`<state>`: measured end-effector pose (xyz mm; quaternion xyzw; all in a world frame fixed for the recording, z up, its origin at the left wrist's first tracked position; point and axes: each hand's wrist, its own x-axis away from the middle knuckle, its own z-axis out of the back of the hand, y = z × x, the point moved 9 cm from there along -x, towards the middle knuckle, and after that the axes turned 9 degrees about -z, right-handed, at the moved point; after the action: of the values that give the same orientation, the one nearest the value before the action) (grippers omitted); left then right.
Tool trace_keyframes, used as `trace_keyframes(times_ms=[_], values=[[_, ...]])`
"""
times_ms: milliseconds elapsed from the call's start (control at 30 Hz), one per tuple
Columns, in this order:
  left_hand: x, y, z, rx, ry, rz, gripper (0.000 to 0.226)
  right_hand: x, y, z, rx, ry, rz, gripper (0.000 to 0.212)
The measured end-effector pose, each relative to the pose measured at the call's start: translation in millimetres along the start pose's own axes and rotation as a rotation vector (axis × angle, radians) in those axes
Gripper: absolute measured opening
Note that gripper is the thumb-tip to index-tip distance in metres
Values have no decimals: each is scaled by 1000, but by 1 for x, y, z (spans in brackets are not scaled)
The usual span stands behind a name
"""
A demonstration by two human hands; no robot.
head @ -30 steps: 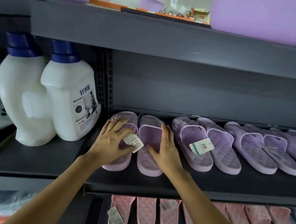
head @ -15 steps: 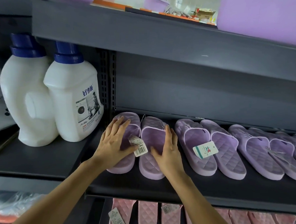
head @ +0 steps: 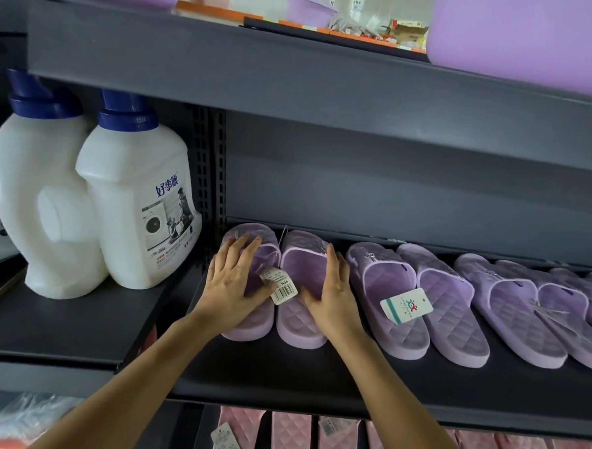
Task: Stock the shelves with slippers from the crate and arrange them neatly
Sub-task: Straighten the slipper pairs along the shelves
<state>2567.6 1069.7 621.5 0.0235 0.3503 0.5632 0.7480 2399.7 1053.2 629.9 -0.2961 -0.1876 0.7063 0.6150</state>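
A pair of purple slippers lies at the left end of the dark shelf [head: 279, 378]. My left hand [head: 231, 286] rests flat on the left slipper [head: 248, 321], fingers straight. Against the right side of the right slipper [head: 296, 324] presses my right hand [head: 332, 295], also with straight fingers. A barcode tag [head: 279, 283] lies between the two slippers under my left thumb. More purple slippers [head: 454, 311] line up to the right, one pair carrying a white brand tag [head: 406, 305]. The crate is out of view.
Two white detergent bottles [head: 134, 202] with blue caps stand left of the slippers, beyond a perforated upright [head: 210, 171]. Pink slippers [head: 290, 440] fill the shelf below. A shelf overhead [head: 295, 73] carries purple tubs.
Both hands stay on the same pair, which has slid slightly deeper onto the shelf and sits straighter. The camera has shifted a little upward.
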Motion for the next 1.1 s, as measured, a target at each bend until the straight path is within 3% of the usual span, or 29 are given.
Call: trace_keyframes(times_ms=[400,567,767,933,1100], values=[[2,2,3,32,26,8,95,3,0,2,19,35,-9,89],[2,5,11,61,14,7,92,8,-3,7,158,13,19,89],[23,18,21,-43,-77,-65,71,35,-2,23,270,22,101,78],[48,46,30,-68,-32,-174,63,69,6,28,334,-10,176,70],[76,73,21,-83,-35,-145,63,100,20,42,329,-6,225,65]])
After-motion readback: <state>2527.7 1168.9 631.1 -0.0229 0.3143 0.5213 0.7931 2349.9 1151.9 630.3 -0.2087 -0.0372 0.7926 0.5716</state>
